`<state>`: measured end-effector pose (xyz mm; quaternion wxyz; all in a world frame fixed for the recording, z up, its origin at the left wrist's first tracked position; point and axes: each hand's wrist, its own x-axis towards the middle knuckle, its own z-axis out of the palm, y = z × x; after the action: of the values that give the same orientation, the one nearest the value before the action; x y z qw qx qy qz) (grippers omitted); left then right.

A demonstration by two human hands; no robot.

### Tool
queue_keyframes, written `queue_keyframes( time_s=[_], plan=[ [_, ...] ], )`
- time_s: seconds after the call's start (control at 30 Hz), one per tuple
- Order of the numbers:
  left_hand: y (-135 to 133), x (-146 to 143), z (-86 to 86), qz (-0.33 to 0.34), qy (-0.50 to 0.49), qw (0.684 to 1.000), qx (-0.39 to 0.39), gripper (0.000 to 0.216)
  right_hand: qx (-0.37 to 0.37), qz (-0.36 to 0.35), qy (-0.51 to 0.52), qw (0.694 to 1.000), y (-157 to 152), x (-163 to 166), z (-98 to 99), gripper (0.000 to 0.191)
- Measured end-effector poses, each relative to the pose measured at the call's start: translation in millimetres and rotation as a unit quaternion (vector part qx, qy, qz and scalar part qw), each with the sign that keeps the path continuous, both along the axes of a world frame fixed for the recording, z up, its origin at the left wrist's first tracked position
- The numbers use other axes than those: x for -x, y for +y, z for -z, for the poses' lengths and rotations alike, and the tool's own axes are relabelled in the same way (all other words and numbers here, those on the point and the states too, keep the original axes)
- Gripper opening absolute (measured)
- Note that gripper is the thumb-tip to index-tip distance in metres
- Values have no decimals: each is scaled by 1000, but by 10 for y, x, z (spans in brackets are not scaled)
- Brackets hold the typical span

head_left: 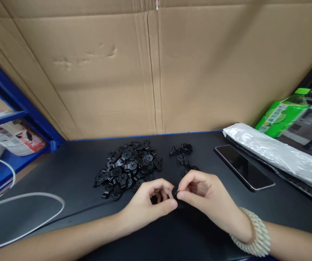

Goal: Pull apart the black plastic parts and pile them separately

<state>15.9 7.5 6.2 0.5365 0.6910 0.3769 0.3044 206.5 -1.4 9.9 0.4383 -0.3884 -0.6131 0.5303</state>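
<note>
Close to the front of the dark table, my left hand (153, 203) and my right hand (202, 190) meet, fingertips nearly touching. Between them is a small black plastic part (175, 191), pinched by the thumb and fingers of both hands; most of it is hidden. Behind my left hand lies a heap of black plastic clips (128, 165) with round, perforated discs. A smaller group of black parts (185, 149) sits just beyond my right hand. On my right wrist is a pale coiled bracelet (253, 232).
A phone (244, 166) lies to the right, beside a silvery-white plastic package (278, 156). Behind that leans a green-labelled bottle (283, 112). Cardboard (104, 72) walls off the back. A white cable (36, 195) loops over the left side, near a blue rack (22, 90).
</note>
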Motion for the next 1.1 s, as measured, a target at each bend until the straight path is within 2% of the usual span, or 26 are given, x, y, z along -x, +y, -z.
queue_keyframes(
  time_s=[0.17, 0.23, 0.37, 0.43, 0.6, 0.9, 1.0, 1.1],
  plan=[
    [-31, -9, 30, -35, -27, 998, 35, 22, 29, 13, -4, 999, 16, 39, 59, 22],
    [-47, -5, 36, -44, -27, 998, 38, 21, 71, 3, 17, 997, 15, 57, 77, 27],
    [-67, 7, 36, -92, -16, 996, 10, 23, 176, -67, 38, 981, -2, 72, 104, 36],
    [-73, 8, 33, -99, -12, 995, 7, 25, 165, -83, 29, 982, -5, 64, 118, 38],
    [-104, -6, 12, -96, -5, 995, 15, 26, 74, -68, -17, 995, -5, 47, 123, 35],
    [-170, -33, 11, -97, 9, 994, 39, 28, 20, -43, -75, 996, -43, 41, 149, 38],
    [-139, -23, -38, -69, -1, 997, 33, 26, 39, -57, -64, 996, -50, 41, 146, 37],
    [12, 82, -223, -17, 71, 994, -76, 21, 103, -104, -12, 989, -64, 51, 120, 34]
  ],
)
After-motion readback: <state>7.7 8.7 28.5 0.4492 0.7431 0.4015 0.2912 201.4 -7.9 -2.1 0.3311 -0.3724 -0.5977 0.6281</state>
